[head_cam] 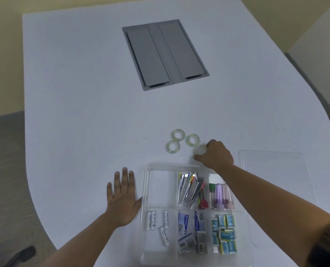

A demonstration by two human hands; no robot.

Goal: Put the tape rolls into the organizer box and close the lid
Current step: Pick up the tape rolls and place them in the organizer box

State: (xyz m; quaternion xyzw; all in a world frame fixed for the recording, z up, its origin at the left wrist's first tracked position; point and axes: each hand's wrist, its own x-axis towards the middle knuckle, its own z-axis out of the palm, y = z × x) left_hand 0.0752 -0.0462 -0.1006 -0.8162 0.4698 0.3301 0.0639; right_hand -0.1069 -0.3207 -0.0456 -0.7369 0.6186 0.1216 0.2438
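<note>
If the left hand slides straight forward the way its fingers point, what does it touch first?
Probably nothing: the left hand lies flat on the table, fingers pointing away from the person, and only bare tabletop shows ahead. The tape rolls and organizer box lie to its right.

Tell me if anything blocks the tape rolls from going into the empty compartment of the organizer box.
Nothing visible does. The lid lies off to the right, so the organizer box is open. Its empty compartment sits just near of the tape rolls, with bare table between.

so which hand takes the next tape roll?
Right. The right hand is already closing on a tape roll beyond the organizer box; the left hand lies flat beside it.
</note>
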